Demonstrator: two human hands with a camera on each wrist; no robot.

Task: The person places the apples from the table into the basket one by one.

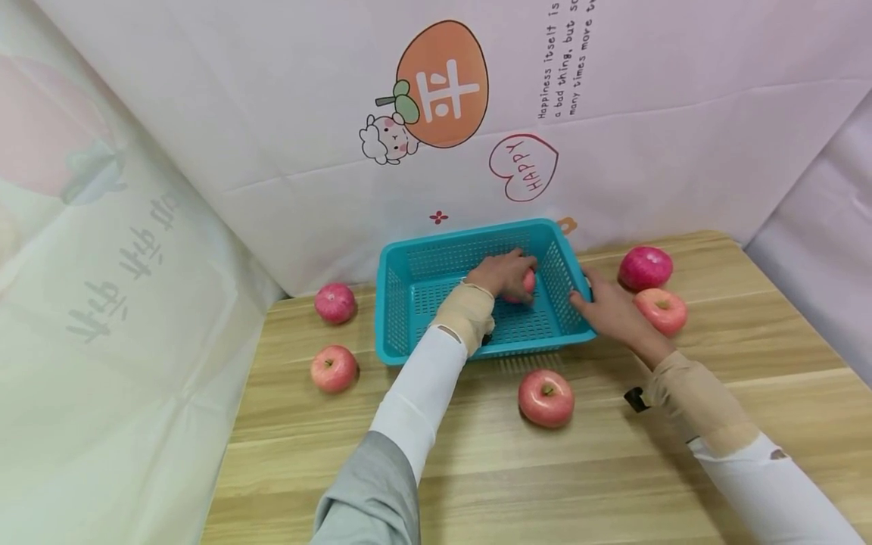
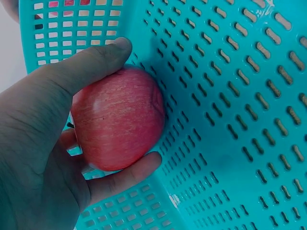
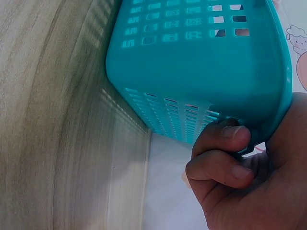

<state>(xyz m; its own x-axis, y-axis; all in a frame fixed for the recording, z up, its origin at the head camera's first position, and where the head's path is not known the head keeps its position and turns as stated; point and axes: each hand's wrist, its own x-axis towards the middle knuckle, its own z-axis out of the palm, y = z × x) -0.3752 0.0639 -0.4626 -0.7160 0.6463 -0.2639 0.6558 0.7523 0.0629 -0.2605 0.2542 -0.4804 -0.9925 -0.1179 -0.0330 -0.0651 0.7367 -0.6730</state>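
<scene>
Inside the turquoise plastic basket (image 1: 398, 303), my left hand (image 1: 502, 274) holds a red apple (image 1: 529, 281). In the left wrist view the thumb lies along one side of the apple (image 2: 120, 120) and the fingers come round the other, close over the perforated basket floor (image 2: 230, 124). My right hand (image 1: 608, 305) grips the basket's right end at the rim. The right wrist view shows the fingers (image 3: 218, 167) curled at the rim, against the outside of the basket wall (image 3: 192, 67).
On the wooden table (image 1: 306, 469), a magenta round fruit (image 1: 335, 303) and an apple (image 1: 334, 369) lie left of the basket. Another apple (image 1: 546, 398) is in front. Beyond my right hand sit a second magenta fruit (image 1: 646, 268) and an apple (image 1: 661, 311). Printed cloth (image 1: 286, 113) hangs behind.
</scene>
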